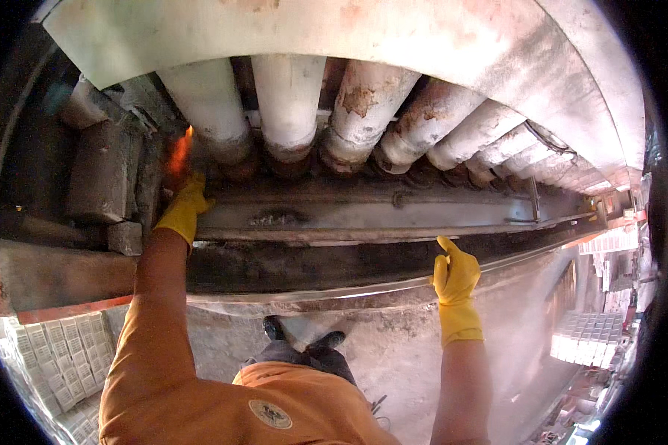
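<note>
Both my hands wear yellow rubber gloves. My left hand (184, 208) reaches far forward at the left end of a long metal trough. Just beyond its fingers glows a bright orange flame (179, 152). The thumb side points right, but the fingertips are too dim to show whether they grip anything. Over the near edge of the trough, my right hand (456, 274) is raised, its index finger stretched out and apart from the thumb, with nothing visible in it. A long grey metal beam (364, 217) runs between the hands and a row of pipes.
Several thick whitish pipes (289, 104), some rust-stained, slope down behind the beam under a curved pale panel (393, 30). Dark blocks (100, 174) stand at the left. Stacked pale gridded blocks (67, 356) lie lower left, more gridded blocks (586, 337) at right. My shoes (325, 340) rest on a dusty floor.
</note>
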Action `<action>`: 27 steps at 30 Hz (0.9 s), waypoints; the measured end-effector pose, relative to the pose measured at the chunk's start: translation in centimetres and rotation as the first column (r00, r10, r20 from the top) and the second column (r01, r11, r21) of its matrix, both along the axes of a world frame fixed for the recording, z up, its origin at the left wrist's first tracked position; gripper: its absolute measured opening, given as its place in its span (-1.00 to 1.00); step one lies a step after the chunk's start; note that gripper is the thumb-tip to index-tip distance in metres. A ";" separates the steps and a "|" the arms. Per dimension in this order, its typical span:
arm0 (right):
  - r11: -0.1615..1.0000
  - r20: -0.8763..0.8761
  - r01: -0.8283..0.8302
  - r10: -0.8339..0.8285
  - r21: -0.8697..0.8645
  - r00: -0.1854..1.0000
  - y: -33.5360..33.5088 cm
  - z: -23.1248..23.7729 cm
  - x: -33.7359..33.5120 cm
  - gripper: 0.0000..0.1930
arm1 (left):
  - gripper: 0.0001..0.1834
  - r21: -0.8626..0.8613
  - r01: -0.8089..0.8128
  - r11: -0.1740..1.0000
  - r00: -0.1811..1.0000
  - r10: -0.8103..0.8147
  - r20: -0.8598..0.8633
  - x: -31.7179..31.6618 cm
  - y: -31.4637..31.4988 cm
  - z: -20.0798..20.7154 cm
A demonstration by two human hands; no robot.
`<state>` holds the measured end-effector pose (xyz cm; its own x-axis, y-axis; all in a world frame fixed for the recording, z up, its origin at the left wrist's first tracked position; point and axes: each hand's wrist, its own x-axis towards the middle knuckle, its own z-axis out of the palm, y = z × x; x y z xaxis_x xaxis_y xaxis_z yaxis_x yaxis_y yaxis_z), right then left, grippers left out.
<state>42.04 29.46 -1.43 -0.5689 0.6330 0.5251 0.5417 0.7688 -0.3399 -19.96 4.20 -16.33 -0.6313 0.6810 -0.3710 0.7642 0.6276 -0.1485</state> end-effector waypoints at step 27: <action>0.998 0.048 -0.020 0.016 0.066 0.999 -4.7 -1.0 4.9 -0.59 | -0.26 0.216 -0.176 0.960 0.980 0.192 -0.053 -1.5 2.1 -1.1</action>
<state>46.95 24.79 -2.41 -0.6051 0.5871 0.5377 0.5418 0.7986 -0.2622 -21.51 6.35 -17.42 -0.7729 0.6080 -0.1816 0.6246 0.7793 -0.0495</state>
